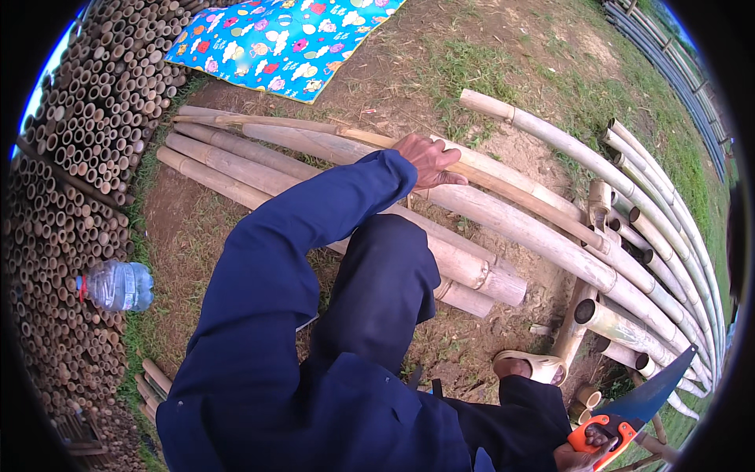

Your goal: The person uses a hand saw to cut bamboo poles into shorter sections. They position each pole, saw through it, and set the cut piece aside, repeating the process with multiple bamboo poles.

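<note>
My left hand (431,161) reaches forward and closes over a long split bamboo strip (523,203), its thumb on the near side. The strip lies along the top of thick pale bamboo poles (503,220) that run from far left to near right. At the lower right, my right hand (580,456) grips the orange handle of a handsaw (649,393). Its dark blue blade points up and away to the right, near the cut ends of several bamboo poles (617,321). My knee is bent between the two arms, beside the poles.
Stacked bamboo (86,149) with round cut ends fills the left side. A clear plastic bottle (119,286) lies beside it. A bright blue patterned sheet (283,43) is spread at the far side. Further bamboo poles (668,204) curve along the right. My sandal (535,366) rests by a bamboo support.
</note>
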Available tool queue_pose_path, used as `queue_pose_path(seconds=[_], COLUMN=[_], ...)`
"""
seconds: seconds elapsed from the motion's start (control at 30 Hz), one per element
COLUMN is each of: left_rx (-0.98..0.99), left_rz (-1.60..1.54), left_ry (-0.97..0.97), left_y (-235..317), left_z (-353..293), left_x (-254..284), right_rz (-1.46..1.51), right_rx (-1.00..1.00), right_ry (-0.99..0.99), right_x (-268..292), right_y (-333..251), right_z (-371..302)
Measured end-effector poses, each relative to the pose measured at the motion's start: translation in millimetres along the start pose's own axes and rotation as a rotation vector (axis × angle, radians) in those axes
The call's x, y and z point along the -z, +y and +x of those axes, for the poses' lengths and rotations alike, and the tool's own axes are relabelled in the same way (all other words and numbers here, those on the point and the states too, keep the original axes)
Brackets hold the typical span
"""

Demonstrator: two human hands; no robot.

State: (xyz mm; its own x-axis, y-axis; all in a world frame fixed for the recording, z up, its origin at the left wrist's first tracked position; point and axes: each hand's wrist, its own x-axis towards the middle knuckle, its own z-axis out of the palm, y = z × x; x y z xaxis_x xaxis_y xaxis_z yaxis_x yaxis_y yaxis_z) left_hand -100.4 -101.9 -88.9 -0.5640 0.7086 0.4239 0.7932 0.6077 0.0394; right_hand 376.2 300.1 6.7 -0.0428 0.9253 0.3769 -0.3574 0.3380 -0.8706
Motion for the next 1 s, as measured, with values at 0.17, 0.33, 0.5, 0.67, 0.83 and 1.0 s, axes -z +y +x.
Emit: queue_pose_path(seconds=[0.17, 0.33, 0.5, 0.67, 0.83, 1.0], left_rx=[-0.006, -0.009, -0.037, -0.036, -0.034, -0.015], left_rz=[0.059, 0.126, 0.133, 0.065, 0.090, 0.086], left_ry=[-0.022, -0.073, -0.020, 0.032, -0.009, 0.067], left_y=[-10, -34, -38, -27, -17, -23], left_z=[6, 7, -1, -4, -13, -15], left_x=[6, 17, 14, 1, -5, -11], right_rz=[0.006, 0.006, 0.014, 0.012, 0.010, 0.013], right_rx=[0.007, -0.001, 0.005, 0.008, -0.005, -0.009], right_ry=[0.010, 0.015, 0.009, 0.000, -0.002, -0.014], right_x=[5, 9, 14, 9, 7, 6], right_y=[0, 0, -3, -1, 2, 1], right_z=[1, 2, -1, 1, 2, 2])
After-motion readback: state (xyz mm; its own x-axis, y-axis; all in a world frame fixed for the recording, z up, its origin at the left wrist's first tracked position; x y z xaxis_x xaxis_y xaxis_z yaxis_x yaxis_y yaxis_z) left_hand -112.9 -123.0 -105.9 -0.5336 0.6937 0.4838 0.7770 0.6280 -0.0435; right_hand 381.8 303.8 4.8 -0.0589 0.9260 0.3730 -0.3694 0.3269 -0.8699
